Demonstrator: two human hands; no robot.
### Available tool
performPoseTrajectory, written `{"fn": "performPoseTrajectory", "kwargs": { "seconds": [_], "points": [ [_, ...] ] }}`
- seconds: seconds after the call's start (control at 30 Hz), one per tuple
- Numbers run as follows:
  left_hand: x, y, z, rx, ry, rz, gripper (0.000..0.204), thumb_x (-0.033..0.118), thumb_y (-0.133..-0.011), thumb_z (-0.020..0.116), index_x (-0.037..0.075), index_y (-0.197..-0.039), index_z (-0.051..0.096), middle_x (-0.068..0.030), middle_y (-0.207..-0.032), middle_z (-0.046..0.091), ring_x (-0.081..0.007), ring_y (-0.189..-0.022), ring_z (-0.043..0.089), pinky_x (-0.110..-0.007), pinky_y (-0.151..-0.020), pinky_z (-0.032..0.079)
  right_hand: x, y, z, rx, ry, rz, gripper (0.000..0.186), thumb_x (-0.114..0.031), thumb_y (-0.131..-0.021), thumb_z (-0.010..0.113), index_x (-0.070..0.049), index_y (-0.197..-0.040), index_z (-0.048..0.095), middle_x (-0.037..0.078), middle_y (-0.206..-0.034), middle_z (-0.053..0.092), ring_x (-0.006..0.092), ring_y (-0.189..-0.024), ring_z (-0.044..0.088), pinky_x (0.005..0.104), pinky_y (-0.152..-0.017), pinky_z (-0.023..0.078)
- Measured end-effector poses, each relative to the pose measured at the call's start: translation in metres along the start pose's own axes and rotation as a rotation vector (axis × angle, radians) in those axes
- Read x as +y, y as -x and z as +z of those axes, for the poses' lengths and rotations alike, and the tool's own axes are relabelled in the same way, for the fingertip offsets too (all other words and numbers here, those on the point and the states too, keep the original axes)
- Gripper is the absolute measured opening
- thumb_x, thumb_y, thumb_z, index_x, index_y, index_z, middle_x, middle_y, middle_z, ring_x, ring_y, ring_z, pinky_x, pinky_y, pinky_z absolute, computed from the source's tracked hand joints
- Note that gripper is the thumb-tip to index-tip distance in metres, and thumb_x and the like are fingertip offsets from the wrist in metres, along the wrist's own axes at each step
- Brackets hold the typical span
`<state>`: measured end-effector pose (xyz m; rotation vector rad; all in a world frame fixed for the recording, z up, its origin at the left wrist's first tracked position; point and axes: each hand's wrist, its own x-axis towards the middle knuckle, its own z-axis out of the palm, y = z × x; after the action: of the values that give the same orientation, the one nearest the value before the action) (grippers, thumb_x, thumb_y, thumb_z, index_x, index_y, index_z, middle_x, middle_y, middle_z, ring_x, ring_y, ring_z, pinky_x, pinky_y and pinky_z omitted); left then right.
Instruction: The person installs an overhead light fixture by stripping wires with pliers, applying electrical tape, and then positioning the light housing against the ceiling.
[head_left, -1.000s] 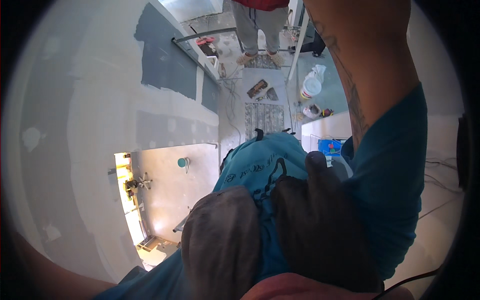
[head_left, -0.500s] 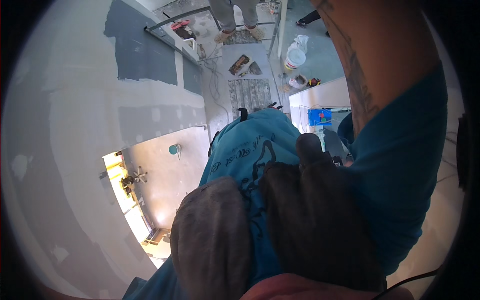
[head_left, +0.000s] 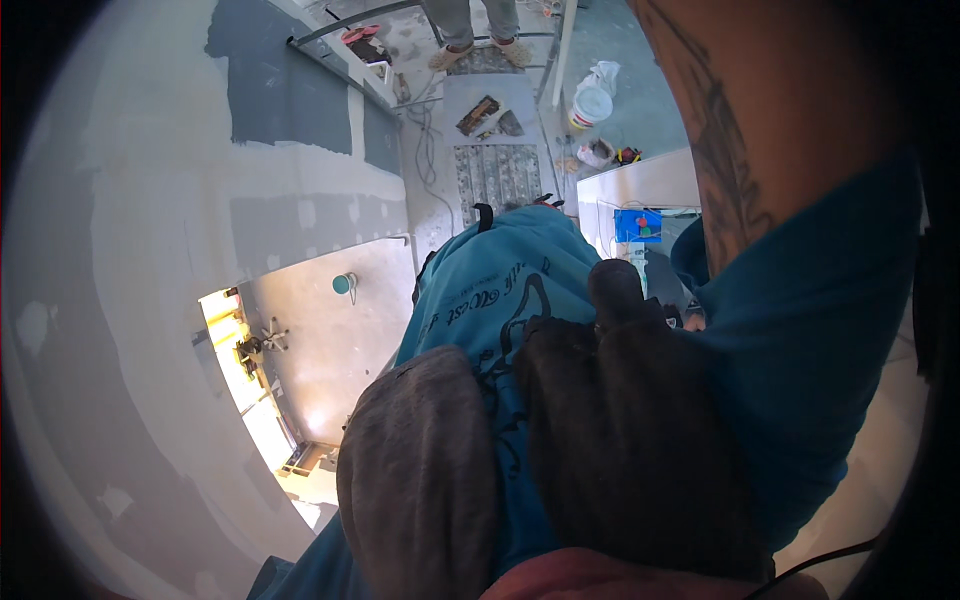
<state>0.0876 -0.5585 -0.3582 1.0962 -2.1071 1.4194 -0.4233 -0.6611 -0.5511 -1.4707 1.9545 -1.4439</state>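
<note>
Neither of my hands shows. My bare, tattooed right forearm rises out of a blue sleeve and leaves past the upper edge, so whatever that hand does is hidden. Toward the lower left, only blue cloth at my left side is visible. My blue shirt fills the middle, with a grey cloth bulge and a darker one hanging in front of it. On the left stands a plasterboard wall with pale filler bands and a dark grey patch.
A platform lies below, bearing a dirty flat tool. Another person's legs stand at its far end by a metal rail. Cables trail beside it. A white bucket is farther right; a teal bucket sits lower left.
The view has shifted slightly, so the wall opening and platform sit a little higher and more to the left. My right forearm and sleeve appear slightly farther right.
</note>
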Motion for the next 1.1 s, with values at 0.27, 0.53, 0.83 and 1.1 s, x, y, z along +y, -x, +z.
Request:
{"fn": "performPoseTrajectory", "kwargs": {
  "seconds": [0.27, 0.53, 0.83, 1.1],
  "points": [
    [0.013, 0.056, -0.044, -0.167, 0.046, -0.149, 0.031, 0.015, -0.092, 0.066, 0.026, -0.119, 0.072, -0.0015, -0.127, 0.060, -0.0245, -0.124, 0.051, -0.048, -0.106, 0.040, 0.008, -0.014, 0.027, -0.062, 0.057, 0.006, 0.035, -0.033, -0.103, 0.064, -0.003, -0.086, 0.071, 0.009, -0.070, 0.068, 0.0157, -0.058, 0.058, 0.0326, -0.054, 0.047],
    [0.032, 0.089, -0.081, -0.272, 0.041, -0.299, 0.033, 0.014, -0.091, 0.066, 0.027, -0.121, 0.071, -0.0007, -0.127, 0.060, -0.0236, -0.123, 0.051, -0.047, -0.106, 0.040, 0.007, -0.043, 0.063, -0.106, 0.115, -0.033, 0.034, -0.033, -0.103, 0.064, -0.003, -0.088, 0.071, 0.009, -0.071, 0.068, 0.0158, -0.058, 0.059, 0.0326, -0.055, 0.048],
    [0.062, 0.119, -0.142, -0.362, -0.020, -0.461, 0.036, 0.013, -0.091, 0.067, 0.027, -0.123, 0.070, 0.0002, -0.127, 0.059, -0.0227, -0.123, 0.051, -0.046, -0.105, 0.040, 0.002, -0.066, 0.106, -0.164, 0.172, -0.101, 0.034, -0.034, -0.103, 0.064, -0.003, -0.090, 0.071, 0.010, -0.072, 0.069, 0.0160, -0.059, 0.059, 0.0326, -0.056, 0.048],
    [0.103, 0.130, -0.197, -0.421, -0.137, -0.612, 0.038, 0.012, -0.090, 0.067, 0.028, -0.125, 0.069, 0.0010, -0.128, 0.059, -0.0219, -0.122, 0.051, -0.045, -0.104, 0.041, -0.002, -0.076, 0.131, -0.225, 0.209, -0.155, 0.033, -0.034, -0.103, 0.064, -0.004, -0.092, 0.071, 0.010, -0.072, 0.069, 0.0162, -0.059, 0.059, 0.0325, -0.056, 0.049]
  ]
}}
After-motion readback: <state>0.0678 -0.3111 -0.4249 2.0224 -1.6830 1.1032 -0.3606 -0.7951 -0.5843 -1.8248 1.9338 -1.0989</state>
